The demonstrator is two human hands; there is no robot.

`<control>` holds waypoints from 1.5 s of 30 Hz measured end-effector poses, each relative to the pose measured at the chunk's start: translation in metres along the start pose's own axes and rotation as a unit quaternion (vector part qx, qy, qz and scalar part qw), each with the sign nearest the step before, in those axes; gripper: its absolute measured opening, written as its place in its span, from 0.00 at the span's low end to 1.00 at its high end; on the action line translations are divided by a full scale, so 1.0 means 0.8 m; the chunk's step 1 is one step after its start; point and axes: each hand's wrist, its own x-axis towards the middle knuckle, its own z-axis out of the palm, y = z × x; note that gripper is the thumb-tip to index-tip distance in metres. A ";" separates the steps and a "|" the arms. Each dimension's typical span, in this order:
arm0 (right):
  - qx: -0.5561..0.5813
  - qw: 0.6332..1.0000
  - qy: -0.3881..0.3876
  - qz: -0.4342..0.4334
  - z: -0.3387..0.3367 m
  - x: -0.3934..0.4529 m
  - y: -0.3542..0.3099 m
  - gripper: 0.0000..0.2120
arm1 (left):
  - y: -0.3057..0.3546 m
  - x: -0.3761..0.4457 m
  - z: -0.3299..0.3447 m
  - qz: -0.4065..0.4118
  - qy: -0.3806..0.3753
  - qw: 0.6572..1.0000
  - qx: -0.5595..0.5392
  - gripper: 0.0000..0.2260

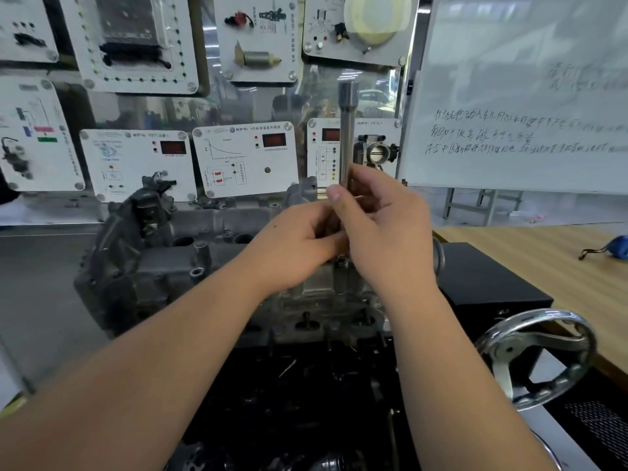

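A long silver metal rod tool stands upright over the grey engine cylinder head at the middle of the view. My right hand grips its lower shaft, thumb pressed against the front. My left hand curls round the rod just below, fingers touching the right hand. The rod's bottom end is hidden behind both hands, above a bolt or stud on the head.
A chrome handwheel sits at lower right beside a black box. A wooden table with a blue object lies to the right. White training panels and a whiteboard stand behind.
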 end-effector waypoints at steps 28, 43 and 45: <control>0.079 0.996 -0.038 -0.031 -0.004 0.008 0.017 0.21 | -0.001 0.000 -0.001 -0.019 -0.021 0.999 -0.031 0.15; 0.110 0.993 -0.027 -0.015 -0.008 0.010 0.016 0.16 | -0.003 0.000 0.002 -0.004 -0.023 0.998 -0.054 0.12; 0.103 0.994 -0.029 -0.018 -0.007 0.009 0.015 0.14 | -0.001 -0.001 0.003 0.001 -0.021 0.998 -0.059 0.19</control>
